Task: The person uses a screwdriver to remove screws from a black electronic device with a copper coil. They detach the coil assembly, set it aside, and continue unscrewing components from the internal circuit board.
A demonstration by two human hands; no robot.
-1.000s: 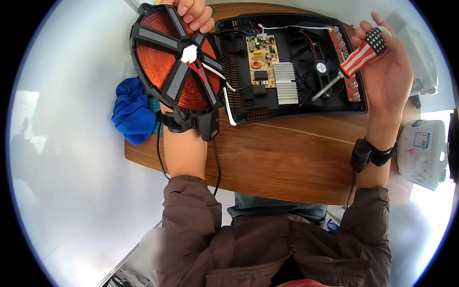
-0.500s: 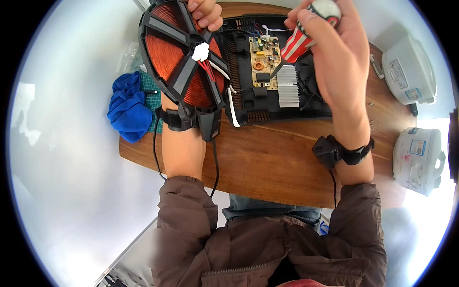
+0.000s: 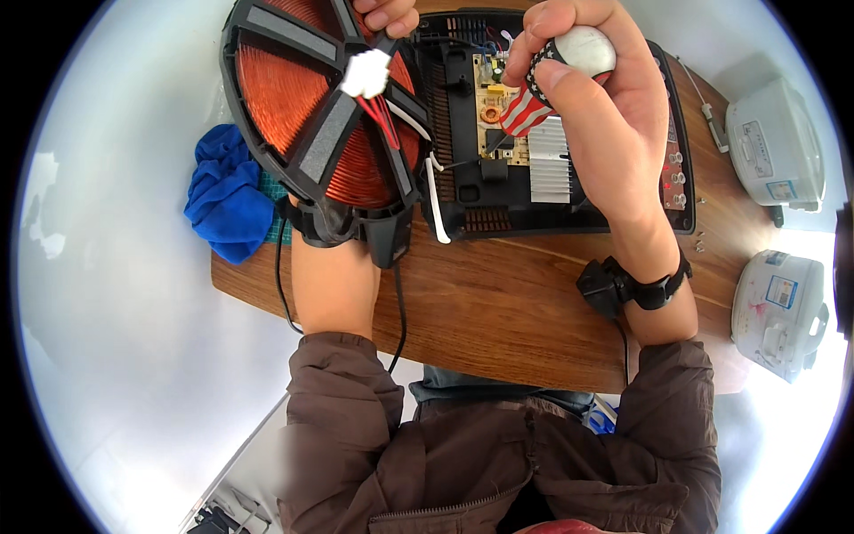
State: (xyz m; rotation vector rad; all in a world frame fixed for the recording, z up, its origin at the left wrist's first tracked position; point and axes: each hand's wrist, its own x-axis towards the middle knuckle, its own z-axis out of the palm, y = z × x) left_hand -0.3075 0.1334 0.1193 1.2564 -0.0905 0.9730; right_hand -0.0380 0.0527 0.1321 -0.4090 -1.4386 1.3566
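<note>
My left hand is closed on the rim of a round copper-coil assembly, raised on its side, with a white connector and red and white wires at its centre. My right hand grips a screwdriver with a flag-patterned, white-capped handle. Its shaft points down at the black parts near the lower end of a circuit board, beside a silver heatsink, inside a black appliance housing. Whether the tip touches anything is unclear. My hand covers much of the housing's right half.
Blue cloth and a green mat lie at the left. Two white appliances stand right of the wooden table. A metal tool and small screws lie beside the housing.
My right hand has moved left with the screwdriver, from the housing's right edge to over the circuit board. The coil assembly in my left hand has shifted slightly.
</note>
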